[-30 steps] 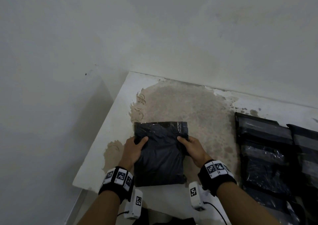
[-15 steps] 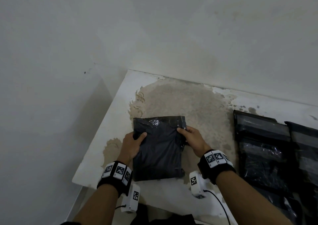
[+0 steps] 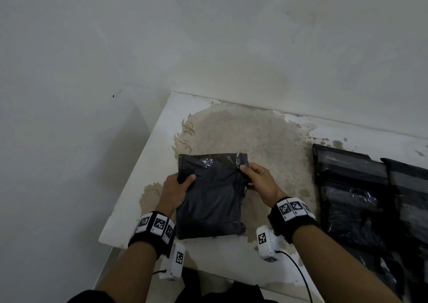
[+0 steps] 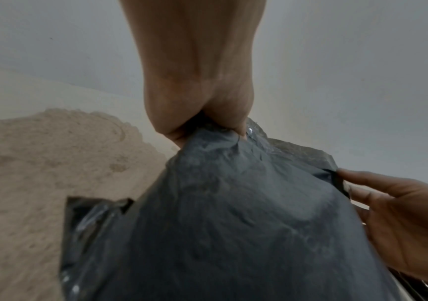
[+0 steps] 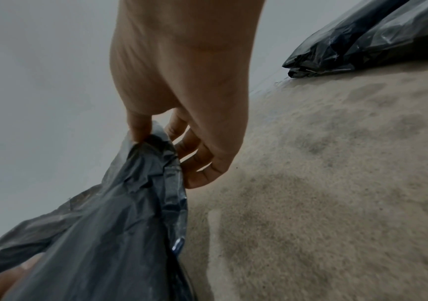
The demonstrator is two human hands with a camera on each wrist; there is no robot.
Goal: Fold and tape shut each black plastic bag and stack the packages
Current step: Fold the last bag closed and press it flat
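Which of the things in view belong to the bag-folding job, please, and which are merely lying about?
Part of the job:
- black plastic bag, on the table
- left hand, gripping the bag's left edge
- right hand, pinching its right edge
- finished packages at the right

Just there:
- wall
- worn brown patch on the tabletop

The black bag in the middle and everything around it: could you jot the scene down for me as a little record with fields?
item in hand: black plastic bag, lying on the table
left hand: grips the bag's left edge, thumb on top
right hand: pinches the bag's right edge near the top
bag's far end: glossy strip across it, looks like tape
finished packages: lying at the right on the table
table surface: white paint worn to a brown patch
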